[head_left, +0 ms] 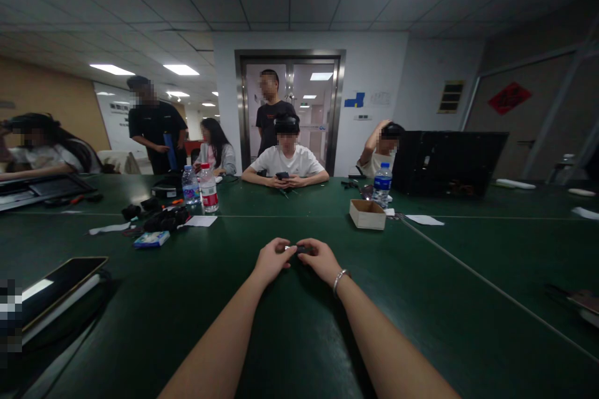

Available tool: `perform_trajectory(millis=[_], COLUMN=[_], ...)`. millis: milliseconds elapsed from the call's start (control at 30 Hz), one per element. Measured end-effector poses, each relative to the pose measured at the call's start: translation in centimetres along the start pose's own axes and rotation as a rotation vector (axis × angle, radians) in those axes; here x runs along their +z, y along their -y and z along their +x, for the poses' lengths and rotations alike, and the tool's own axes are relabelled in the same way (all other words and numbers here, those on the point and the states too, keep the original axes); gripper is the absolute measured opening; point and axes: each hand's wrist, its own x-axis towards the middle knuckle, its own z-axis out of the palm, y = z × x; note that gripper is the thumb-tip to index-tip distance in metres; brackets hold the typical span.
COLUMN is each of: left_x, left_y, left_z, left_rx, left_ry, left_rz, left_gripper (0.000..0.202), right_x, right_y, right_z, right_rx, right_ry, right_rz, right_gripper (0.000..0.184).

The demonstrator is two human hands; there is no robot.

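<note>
My left hand (272, 259) and my right hand (319, 259) meet over the dark green table (299, 336), fingers curled. Between their fingertips sits a small dark object (296, 250) that both hands pinch; what it is I cannot make out. A silver bracelet (340, 278) circles my right wrist. Both forearms rest low over the table, reaching forward from the bottom edge.
A small open cardboard box (367, 214) and a water bottle (382, 184) stand beyond my hands at right, beside a black case (447, 162). Two bottles (204, 187), black gear (163, 218) and papers lie at left. A phone (60, 280) lies near left. Several people sit or stand across the table.
</note>
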Motion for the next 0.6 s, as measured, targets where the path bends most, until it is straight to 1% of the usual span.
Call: perform_trajectory(millis=[100,167,267,367,500,600], left_x=[-0.1,-0.2,-0.2,-0.1,0.1,0.2], left_y=[-0.6,-0.8,-0.7,-0.8,-1.3,-1.5], left_z=[-0.4,-0.6,-0.5,-0.4,-0.6,-0.7], left_rx=[0.068,0.085,0.074,0.031,-0.028,-0.054], left_ry=[0.046,0.08,0.094,0.061,0.014,-0.001], left_rz=[-0.052,-0.065,-0.069,-0.068,-0.068,-0.054], left_gripper=[0.044,0.04,0.03,0.025,0.024,0.025], right_x=[0.0,0.0,0.0,0.0,-0.1,0.0], right_y=[-0.1,-0.2,-0.4,-0.5,-0.5,-0.3], right_z=[0.1,0.1,0.2,0.2,0.2,0.1], right_rx=[0.002,0.0,0.0,0.002,0.005,0.006], right_ry=[-0.007,-0.008,-0.004,-0.005,-0.001,0.004], right_rz=[0.002,0.002,0.002,-0.009,-0.007,-0.007], right_gripper=[0.03,0.03,0.03,0.03,0.03,0.03])
